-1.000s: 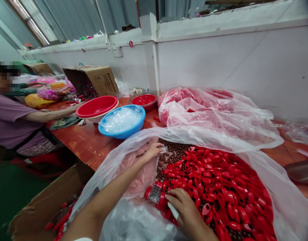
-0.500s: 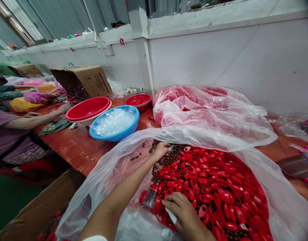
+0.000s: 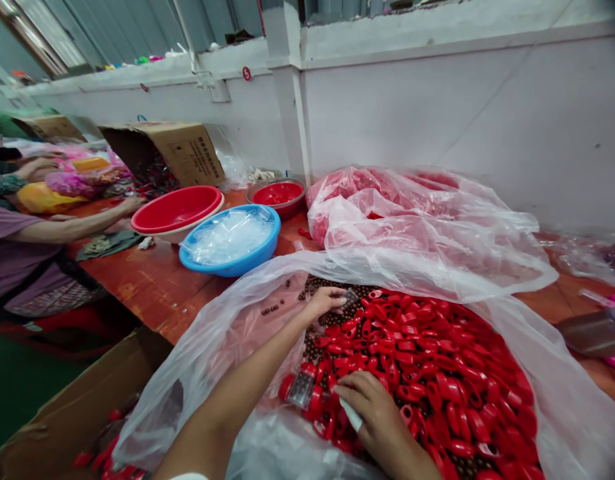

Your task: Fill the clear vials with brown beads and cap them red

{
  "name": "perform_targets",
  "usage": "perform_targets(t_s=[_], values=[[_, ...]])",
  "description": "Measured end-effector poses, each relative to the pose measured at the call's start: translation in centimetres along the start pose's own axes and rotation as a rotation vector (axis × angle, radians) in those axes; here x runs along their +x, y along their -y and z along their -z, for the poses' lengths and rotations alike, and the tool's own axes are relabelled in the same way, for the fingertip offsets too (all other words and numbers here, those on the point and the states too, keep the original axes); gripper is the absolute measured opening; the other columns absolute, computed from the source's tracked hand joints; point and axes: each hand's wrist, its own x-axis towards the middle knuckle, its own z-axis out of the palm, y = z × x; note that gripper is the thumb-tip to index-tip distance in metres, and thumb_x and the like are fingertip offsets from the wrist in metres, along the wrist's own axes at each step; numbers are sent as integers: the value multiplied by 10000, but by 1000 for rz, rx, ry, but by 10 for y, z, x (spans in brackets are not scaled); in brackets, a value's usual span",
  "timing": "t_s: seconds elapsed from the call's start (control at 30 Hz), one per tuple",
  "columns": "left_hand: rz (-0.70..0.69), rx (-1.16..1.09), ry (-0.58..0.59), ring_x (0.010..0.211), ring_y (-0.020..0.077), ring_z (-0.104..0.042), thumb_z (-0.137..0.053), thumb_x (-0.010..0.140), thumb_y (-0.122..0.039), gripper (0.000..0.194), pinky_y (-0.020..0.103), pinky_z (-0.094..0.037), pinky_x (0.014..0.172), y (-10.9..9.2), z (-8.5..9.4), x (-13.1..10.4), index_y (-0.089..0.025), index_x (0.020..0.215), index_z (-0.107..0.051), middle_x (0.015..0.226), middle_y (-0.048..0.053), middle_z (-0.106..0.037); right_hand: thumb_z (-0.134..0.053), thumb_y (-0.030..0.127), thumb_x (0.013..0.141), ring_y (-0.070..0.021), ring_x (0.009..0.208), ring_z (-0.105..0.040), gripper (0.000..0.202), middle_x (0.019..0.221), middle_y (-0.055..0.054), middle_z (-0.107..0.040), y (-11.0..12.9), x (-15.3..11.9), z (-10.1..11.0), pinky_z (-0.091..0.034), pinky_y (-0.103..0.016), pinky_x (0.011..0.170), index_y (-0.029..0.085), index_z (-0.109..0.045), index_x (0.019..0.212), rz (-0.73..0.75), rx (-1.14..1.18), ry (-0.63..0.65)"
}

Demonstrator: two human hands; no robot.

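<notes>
Left hand (image 3: 327, 303) partly covers the small clear container (image 3: 350, 299); we cannot make out its contents. Right hand (image 3: 375, 410) hides whatever lies beneath it. We log the co-worker (image 3: 17, 267) cut off at left; print on the carton (image 3: 190, 157), illegible.

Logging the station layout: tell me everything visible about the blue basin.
The blue basin is round, smooth-rimmed, somewhat glossy and plastic-looking. It sits upright on the reddish table, filled with a jumble of clear, plastic-looking pieces, some reaching its rim. A red basin stands close behind its left side; whether they touch, I can't tell. No hand touches it.
</notes>
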Motion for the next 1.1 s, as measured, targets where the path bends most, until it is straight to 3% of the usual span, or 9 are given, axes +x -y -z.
perform_targets(t_s=[0.17,0.43,0.57,0.8,0.97,1.1], values=[[13,-90,45,558,88,-589,-757,623,-191,392,257,-539,590,-3,4,-22,-109,980,-617,700,1,-620,-419,21,762,-208,1033,-541,530,1121,-81,-595,-18,1,12,-474,-386,880,265,-543,1217,-81,-79,-75],[-11,-151,160,677,124,-627,-777,580,-187,488,274,-518,652,-22,12,-86,-160,1023,-575,843,29,-622,-413,95,798,-224,1018,-553,383,1091,-84,-605,-42,23,34,-463,-408,888,213,-565,1129,-152,-212,-140],[-87,-182,192,778,137,-618,-743,597,-136,505,290,-504,718,-26,14,-116,-191,1067,-565,949,40,-624,-420,96,803,-221,989,-550,367,1085,-83,-606,-52,39,43,-458,-376,855,196,-573,1122,-164,-338,-98],[-57,-154,-31,811,161,-606,-738,550,-111,483,268,-467,727,-19,16,-149,-134,1015,-610,909,62,-654,-446,2,738,-216,944,-522,445,1078,-70,-625,-56,73,32,-413,-336,855,198,-631,1093,-107,-491,64],[-27,-262,30,739,130,-614,-728,584,-113,482,254,-470,707,-8,12,-162,-154,1049,-606,881,46,-657,-467,37,787,-215,888,-529,362,982,-91,-651,-57,87,19,-400,-337,850,194,-650,1057,-74,-429,84],[14,-322,53,786,148,-636,-724,609,-123,487,274,-485,754,-5,9,-172,-159,1080,-601,927,66,-664,-442,80,821,-219,894,-543,324,919,-99,-635,-58,85,18,-419,-340,839,182,-648,1048,-119,-326,22]])
